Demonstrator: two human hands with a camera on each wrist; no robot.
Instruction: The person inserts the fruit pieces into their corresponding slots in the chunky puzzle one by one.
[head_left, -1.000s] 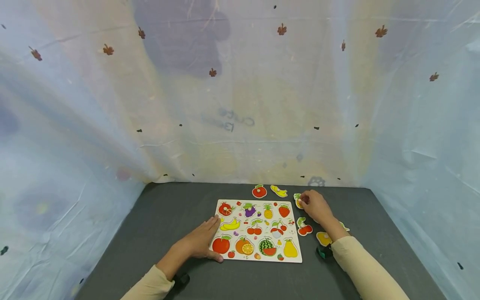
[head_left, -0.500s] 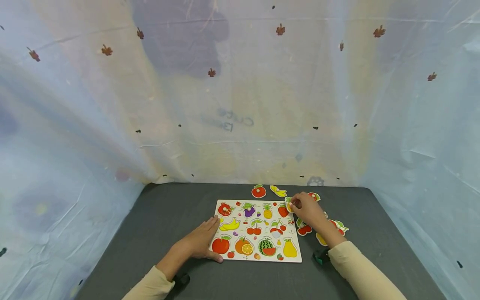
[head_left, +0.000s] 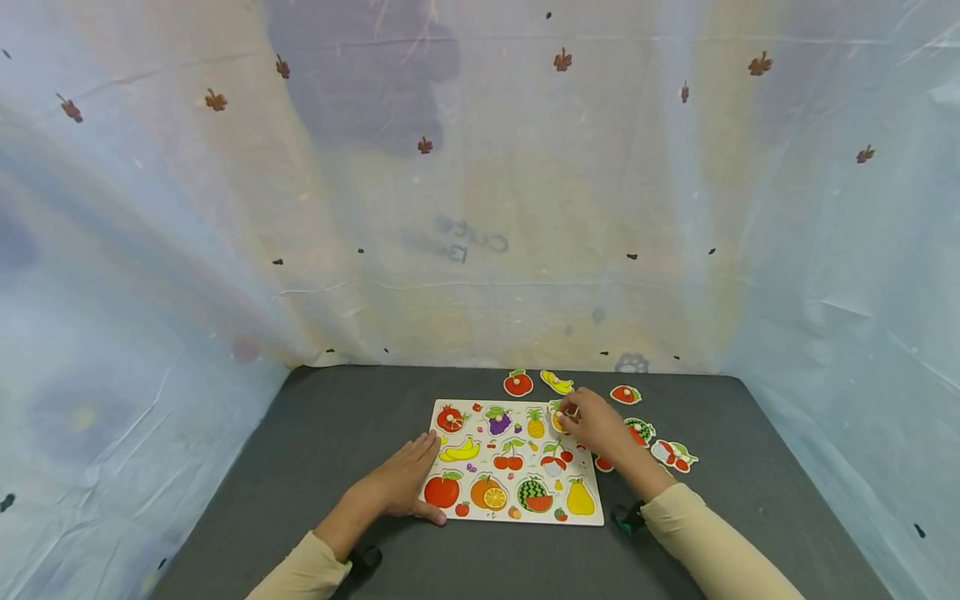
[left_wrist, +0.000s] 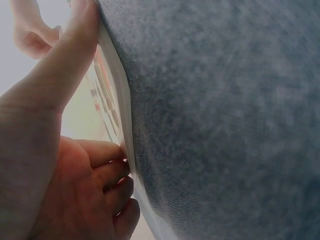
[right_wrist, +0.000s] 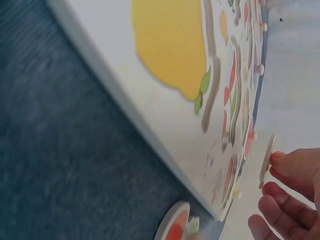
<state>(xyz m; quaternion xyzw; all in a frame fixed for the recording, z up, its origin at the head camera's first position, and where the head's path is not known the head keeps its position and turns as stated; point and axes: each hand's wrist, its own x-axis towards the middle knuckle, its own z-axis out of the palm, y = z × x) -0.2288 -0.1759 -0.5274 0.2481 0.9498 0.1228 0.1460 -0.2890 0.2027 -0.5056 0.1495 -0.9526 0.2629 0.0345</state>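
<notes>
A white fruit puzzle board (head_left: 540, 520) lies in the middle of the dark table. My left hand (head_left: 401, 479) rests at its left edge in the head view, fingers extended on the board and thumb by the lower corner. My right hand (head_left: 596, 423) pinches a puzzle piece (head_left: 555, 407) with a green top and yellow-orange body over the board's upper right, overlapping the printed strawberry. From the right wrist view, the thumb and finger hold that thin piece (right_wrist: 267, 161) on edge, above the board's surface. In the left wrist view, the left hand (left_wrist: 75, 195) lies along the board's edge.
Beyond the board lie an apple piece (head_left: 518, 383) and a banana piece (head_left: 557, 382). Right of it are a strawberry piece (head_left: 626, 394), a watermelon piece (head_left: 641, 431) and a radish-like piece (head_left: 675, 456). The right forearm partly covers a cherry piece (head_left: 604, 464). A patterned curtain (head_left: 480, 317) hangs behind the table.
My right hand has carried the green-and-yellow puzzle piece leftward from the table at the right to over the board's upper right. The strawberry piece has come into view. My left hand stays put.
</notes>
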